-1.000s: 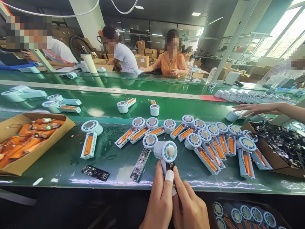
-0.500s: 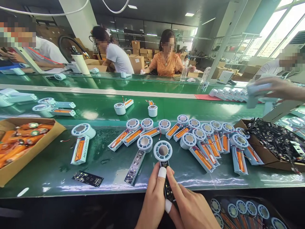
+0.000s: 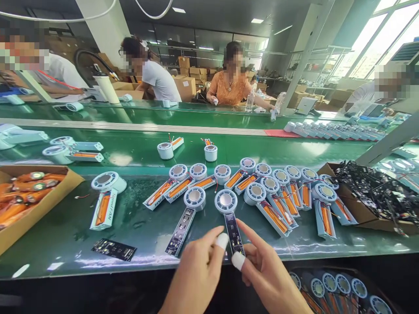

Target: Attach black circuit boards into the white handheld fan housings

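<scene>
A pale-blue handheld fan (image 3: 225,201) with a round head lies in front of me, a black circuit board (image 3: 233,231) set along its handle. My right hand (image 3: 262,261) grips the handle's lower end between a white-capped thumb and the fingers. Just left of the handle is my left hand (image 3: 199,266), its white-capped thumb close against the index finger, and nothing shows between them. A second fan (image 3: 194,199) with a board in its handle lies left of the first. Farther left, a loose circuit board (image 3: 114,249) rests on the bench.
Several fans with orange batteries (image 3: 275,218) crowd the bench at right, near a box of circuit boards (image 3: 376,192). A carton of orange batteries (image 3: 32,196) stands left. Behind runs a green conveyor (image 3: 137,148) with more fans; co-workers sit across it. More fans (image 3: 330,283) lie below the bench edge.
My left hand has come off the fan and moved left. My right hand has shifted to the handle's lower end, uncovering the board. A co-worker's hand at far right has left the conveyor.
</scene>
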Motion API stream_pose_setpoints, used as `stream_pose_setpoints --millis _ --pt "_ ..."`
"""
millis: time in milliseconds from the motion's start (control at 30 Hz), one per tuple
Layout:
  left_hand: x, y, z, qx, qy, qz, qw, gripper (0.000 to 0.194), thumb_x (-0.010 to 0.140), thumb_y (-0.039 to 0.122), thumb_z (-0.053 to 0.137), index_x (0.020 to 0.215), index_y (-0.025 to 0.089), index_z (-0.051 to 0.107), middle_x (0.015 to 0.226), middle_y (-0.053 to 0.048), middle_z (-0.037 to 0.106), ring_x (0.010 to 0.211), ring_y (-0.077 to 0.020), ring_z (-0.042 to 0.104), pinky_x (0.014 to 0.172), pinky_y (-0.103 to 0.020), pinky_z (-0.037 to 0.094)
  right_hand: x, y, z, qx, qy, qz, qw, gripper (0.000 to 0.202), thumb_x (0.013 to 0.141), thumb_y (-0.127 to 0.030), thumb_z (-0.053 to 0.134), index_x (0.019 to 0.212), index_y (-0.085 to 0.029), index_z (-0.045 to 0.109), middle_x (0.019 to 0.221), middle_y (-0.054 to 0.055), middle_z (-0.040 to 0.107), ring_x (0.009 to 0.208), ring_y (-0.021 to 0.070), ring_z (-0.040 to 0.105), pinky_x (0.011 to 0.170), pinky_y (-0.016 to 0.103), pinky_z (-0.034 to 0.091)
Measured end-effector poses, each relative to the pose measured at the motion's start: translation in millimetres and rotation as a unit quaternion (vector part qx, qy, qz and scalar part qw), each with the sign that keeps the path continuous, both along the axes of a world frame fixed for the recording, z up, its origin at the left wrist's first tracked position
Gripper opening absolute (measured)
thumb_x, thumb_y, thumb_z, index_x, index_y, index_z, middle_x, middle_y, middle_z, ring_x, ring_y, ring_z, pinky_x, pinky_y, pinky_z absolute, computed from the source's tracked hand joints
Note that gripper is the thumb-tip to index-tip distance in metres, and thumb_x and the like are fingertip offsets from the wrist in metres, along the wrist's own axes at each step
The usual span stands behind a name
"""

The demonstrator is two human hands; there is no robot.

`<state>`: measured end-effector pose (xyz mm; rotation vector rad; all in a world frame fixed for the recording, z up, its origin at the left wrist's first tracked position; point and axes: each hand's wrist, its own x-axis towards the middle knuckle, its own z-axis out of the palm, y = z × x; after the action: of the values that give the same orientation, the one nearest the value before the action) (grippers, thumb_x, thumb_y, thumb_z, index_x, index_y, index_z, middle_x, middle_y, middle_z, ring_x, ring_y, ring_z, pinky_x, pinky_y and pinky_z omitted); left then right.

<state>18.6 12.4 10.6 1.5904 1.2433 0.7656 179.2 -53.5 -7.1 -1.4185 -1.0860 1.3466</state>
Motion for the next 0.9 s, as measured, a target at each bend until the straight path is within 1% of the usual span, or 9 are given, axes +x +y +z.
stream_pose_setpoints --millis 67,133,233,367,500,567,667,767,900 --pt "-17 4 -5.2 0.167 0.043 0.09 0.981 0.025 0.089 0.036 0.062 0.106 0.026 0.077 0.101 -0.007 0.078 0.093 -0.0285 0.072 0.091 -0.035 0.052 11 7 3.8 0.022 -0.136 0.024 0.99 0.066 0.098 -0.037 0.05 0.159 -0.021 0.032 0.067 -0.005 0.05 0.058 0.0133 0.046 0.059 0.025 0.039" --pt "-34 8 -17.6 0.3 0.101 0.15 0.936 0.027 0.09 0.034 0.059 0.112 0.025 0.073 0.114 -0.01 0.073 0.106 -0.0301 0.068 0.099 -0.039 0.049 22 12 3.6 0.063 -0.306 0.06 0.948 0.063 0.097 -0.031 0.045 0.158 -0.016 0.034 0.061 -0.005 0.05 0.057 0.0155 0.047 0.058 0.027 0.037" --pt "-52 9 -43.5 0.362 0.163 0.135 0.908 0.031 0.093 0.03 0.057 0.122 0.026 0.068 0.125 -0.011 0.068 0.112 -0.0306 0.067 0.1 -0.042 0.05 33 16 -3.2 0.144 -0.469 0.098 0.866 0.062 0.097 -0.029 0.043 0.155 -0.008 0.038 0.059 -0.002 0.055 0.055 0.018 0.051 0.056 0.028 0.035" --pt "-60 3 -67.0 0.368 0.16 0.111 0.909 0.039 0.095 0.019 0.058 0.132 0.029 0.06 0.129 -0.007 0.071 0.114 -0.0271 0.069 0.106 -0.039 0.048 36 13 -18.5 0.24 -0.479 0.058 0.842 0.051 0.1 -0.026 0.04 0.149 -0.011 0.044 0.07 0.001 0.063 0.059 0.0167 0.06 0.058 0.027 0.042" --pt "-59 0 -68.9 0.387 0.18 0.113 0.897 0.04 0.094 0.015 0.06 0.132 0.027 0.06 0.127 -0.008 0.073 0.111 -0.0272 0.071 0.105 -0.04 0.049 35 9 -30.2 0.311 -0.512 0.017 0.801 0.039 0.101 -0.021 0.038 0.133 -0.018 0.059 0.085 0.006 0.069 0.064 0.0175 0.065 0.058 0.028 0.046" --pt "-59 2 -68.6 0.399 0.192 0.112 0.889 0.039 0.094 0.013 0.061 0.13 0.027 0.061 0.126 -0.009 0.073 0.108 -0.0269 0.072 0.103 -0.04 0.051 35 9 -32.1 0.328 -0.521 0.015 0.788 0.037 0.101 -0.02 0.039 0.131 -0.017 0.062 0.083 0.006 0.069 0.061 0.0172 0.064 0.056 0.028 0.045" --pt "-59 7 -72.1 0.46 0.192 0.118 0.859 0.038 0.093 0.012 0.063 0.129 0.024 0.063 0.123 -0.01 0.074 0.102 -0.0251 0.074 0.099 -0.038 0.053 35 11 -31.4 0.358 -0.512 0.016 0.781 0.035 0.101 -0.018 0.042 0.129 -0.015 0.063 0.072 0.003 0.066 0.056 0.0163 0.062 0.054 0.027 0.045" --pt "-59 12 -77.1 0.513 0.191 0.117 0.829 0.035 0.095 0.013 0.063 0.129 0.019 0.064 0.119 -0.011 0.075 0.099 -0.0241 0.074 0.095 -0.036 0.054 35 12 -30.9 0.365 -0.509 0.012 0.779 0.035 0.101 -0.019 0.041 0.128 -0.014 0.062 0.075 0.004 0.068 0.057 0.0167 0.064 0.053 0.027 0.046" --pt "-59 12 -79.5 0.513 0.205 0.112 0.826 0.034 0.096 0.012 0.061 0.129 0.016 0.063 0.118 -0.013 0.074 0.101 -0.0241 0.073 0.096 -0.037 0.053 35 11 -32.8 0.355 -0.512 0.009 0.782 0.036 0.1 -0.018 0.041 0.13 -0.018 0.06 0.083 0.005 0.073 0.067 0.0191 0.07 0.056 0.027 0.049"
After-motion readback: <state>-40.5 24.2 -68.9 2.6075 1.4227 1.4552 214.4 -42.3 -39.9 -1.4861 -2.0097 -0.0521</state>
